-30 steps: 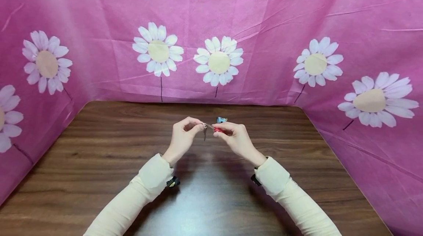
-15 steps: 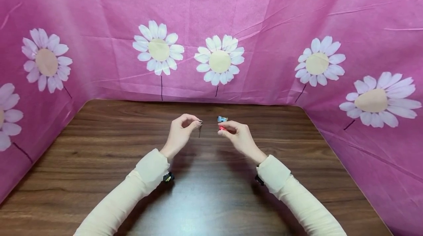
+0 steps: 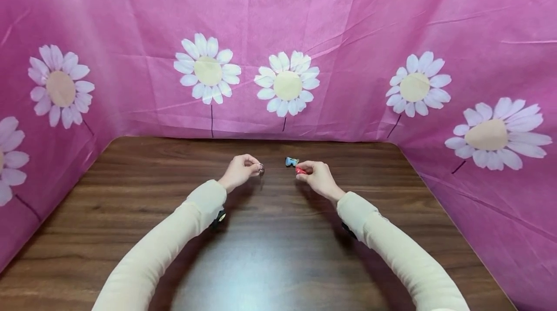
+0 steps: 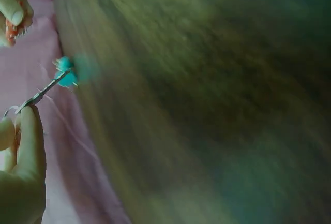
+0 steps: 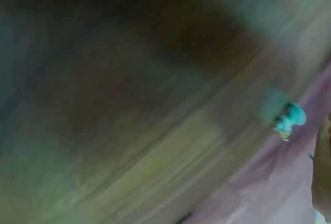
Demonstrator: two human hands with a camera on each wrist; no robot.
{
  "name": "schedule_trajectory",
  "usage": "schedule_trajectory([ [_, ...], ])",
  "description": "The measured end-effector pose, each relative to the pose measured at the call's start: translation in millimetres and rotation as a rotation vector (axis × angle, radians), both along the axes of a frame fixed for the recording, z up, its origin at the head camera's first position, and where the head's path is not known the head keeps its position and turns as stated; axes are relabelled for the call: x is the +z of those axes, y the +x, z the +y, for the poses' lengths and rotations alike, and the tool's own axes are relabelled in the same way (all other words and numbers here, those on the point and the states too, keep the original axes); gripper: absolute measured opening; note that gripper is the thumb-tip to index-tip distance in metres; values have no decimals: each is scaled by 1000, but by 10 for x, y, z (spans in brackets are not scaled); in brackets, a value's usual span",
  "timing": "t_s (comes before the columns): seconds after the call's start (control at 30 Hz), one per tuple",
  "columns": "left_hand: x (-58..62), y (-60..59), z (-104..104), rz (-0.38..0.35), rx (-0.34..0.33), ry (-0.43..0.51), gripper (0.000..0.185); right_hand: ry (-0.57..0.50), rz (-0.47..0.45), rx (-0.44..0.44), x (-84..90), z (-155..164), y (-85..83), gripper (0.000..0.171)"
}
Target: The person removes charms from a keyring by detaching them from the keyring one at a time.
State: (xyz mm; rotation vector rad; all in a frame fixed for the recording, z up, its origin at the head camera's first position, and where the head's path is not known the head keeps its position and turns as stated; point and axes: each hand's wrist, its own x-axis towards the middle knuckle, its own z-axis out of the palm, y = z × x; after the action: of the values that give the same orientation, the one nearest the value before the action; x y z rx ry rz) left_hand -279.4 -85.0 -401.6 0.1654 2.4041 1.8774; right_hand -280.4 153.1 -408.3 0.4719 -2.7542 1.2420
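Note:
My left hand [image 3: 237, 172] pinches a small metal ring [image 3: 261, 170] between thumb and fingers, above the table's far half. A slim metal key [image 4: 44, 90] is on that ring, pointing away from the fingertips in the left wrist view. To the right, my right hand [image 3: 319, 178] pinches a small red charm [image 3: 300, 170], partly covered by its fingers. Just beyond the right fingertips lies a small light-blue figure [image 3: 290, 161] with a bit of gold-coloured metal [image 5: 285, 136]. The two hands are apart.
A brown wood-grain table [image 3: 261, 243] spreads under both arms. Pink cloth [image 3: 348, 21] printed with white daisies hangs around its back and sides. Each wrist carries a small black device, the left one [image 3: 219, 218] showing below the cuff.
One second ago a short chain stretched between the hands; they have since parted. The left keeps the ring and key, moving slightly left, while the right moves right with the red charm.

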Motion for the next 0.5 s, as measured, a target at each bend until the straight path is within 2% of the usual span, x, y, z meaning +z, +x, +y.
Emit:
schedule_trajectory([
  [0.13, -106, -152, 8, -96, 1, 151, 13, 41, -55, 37, -89, -96, -110, 28],
  [0.27, -186, -289, -8, -168, -13, 286, 15, 30, -82, 76, -174, -189, -204, 28],
  [0.37, -228, -337, -67, -172, -28, 229, 15, 46, -78, 96, -252, -204, -262, 26],
  [0.5, -247, -351, -182, -110, -73, -27, 14, 80, -74, 109, -314, -169, -312, 22],
])
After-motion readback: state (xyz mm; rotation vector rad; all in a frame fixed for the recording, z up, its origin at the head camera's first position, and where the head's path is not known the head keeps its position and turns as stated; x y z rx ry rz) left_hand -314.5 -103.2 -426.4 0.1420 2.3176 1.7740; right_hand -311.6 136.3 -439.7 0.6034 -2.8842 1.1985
